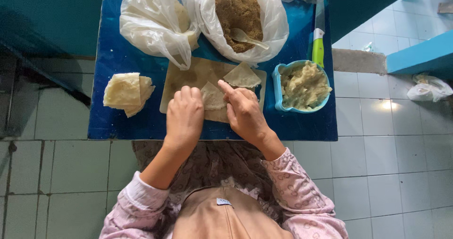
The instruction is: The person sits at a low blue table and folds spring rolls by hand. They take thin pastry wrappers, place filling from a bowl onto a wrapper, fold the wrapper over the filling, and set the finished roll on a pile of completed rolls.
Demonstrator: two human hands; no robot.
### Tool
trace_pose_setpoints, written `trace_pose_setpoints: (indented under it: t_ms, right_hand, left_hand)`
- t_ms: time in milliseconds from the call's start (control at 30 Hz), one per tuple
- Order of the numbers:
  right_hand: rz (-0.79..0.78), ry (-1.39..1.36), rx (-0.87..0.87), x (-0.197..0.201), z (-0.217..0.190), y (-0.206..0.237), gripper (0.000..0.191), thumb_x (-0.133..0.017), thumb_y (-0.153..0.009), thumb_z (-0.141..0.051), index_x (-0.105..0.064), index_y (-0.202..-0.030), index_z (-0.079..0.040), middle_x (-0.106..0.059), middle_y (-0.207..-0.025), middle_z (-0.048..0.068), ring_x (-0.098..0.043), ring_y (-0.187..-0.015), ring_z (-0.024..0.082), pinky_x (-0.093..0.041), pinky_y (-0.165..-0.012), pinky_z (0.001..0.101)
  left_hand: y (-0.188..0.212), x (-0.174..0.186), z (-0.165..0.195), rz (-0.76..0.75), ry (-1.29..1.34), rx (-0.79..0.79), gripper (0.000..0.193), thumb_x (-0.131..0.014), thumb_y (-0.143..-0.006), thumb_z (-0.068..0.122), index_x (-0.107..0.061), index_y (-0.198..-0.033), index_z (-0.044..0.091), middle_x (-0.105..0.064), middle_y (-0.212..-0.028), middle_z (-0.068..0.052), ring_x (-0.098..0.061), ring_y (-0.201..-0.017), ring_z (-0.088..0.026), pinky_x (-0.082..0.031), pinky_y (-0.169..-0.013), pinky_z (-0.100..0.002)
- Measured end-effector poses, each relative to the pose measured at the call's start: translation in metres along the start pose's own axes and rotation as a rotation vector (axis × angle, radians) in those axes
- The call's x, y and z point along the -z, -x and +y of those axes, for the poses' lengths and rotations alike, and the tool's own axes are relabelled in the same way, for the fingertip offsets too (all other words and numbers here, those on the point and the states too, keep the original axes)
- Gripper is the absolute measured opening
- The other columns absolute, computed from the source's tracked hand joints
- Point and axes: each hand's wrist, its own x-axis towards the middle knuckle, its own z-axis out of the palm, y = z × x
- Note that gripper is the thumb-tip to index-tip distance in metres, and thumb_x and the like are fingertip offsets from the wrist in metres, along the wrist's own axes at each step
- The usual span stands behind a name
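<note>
On a pale cutting board (181, 78) lie two folded triangular pieces of thin dough. My left hand (185, 116) and my right hand (243, 109) both press on the nearer dough triangle (212, 96), fingers curled at its edges. The second folded triangle (242, 75) rests just beyond my right fingertips, untouched. The board lies on a small blue table (113, 121).
A stack of dough sheets (126, 92) sits left of the board. A blue bowl of pale mash (304, 86) stands to the right. Behind are a white bag of brown filling with a spoon (238, 12), another plastic bag (153, 22), and a green-handled knife (319, 36). Tiled floor surrounds the table.
</note>
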Motion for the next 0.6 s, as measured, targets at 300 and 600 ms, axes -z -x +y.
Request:
trace_pose_setpoints:
  t_ms: [300,600]
  right_hand:
    - [-0.037,0.117,-0.001,-0.01,0.014,-0.004,0.056,-0.061,-0.084,0.009,-0.061,-0.137,-0.006,-0.062,-0.131,0.016,-0.059,-0.124,0.033,-0.045,-0.108,0.0425]
    - [-0.226,0.423,0.103,-0.028,0.018,-0.013,0.057,-0.066,-0.09,-0.017,-0.057,-0.147,-0.019,-0.04,-0.16,0.014,-0.042,-0.142,0.036,-0.032,-0.115,0.0535]
  left_hand:
    - [0.007,0.033,-0.013,0.02,0.166,-0.054,0.045,-0.061,-0.087,0.006,-0.064,-0.132,0.005,-0.063,-0.119,-0.009,-0.061,-0.106,-0.028,-0.049,-0.086,-0.042]
    - [0.05,0.002,0.013,-0.117,0.089,-0.092,0.077,-0.047,-0.1,0.055,-0.033,-0.161,0.01,-0.032,-0.167,-0.007,-0.031,-0.151,-0.024,-0.024,-0.121,-0.048]
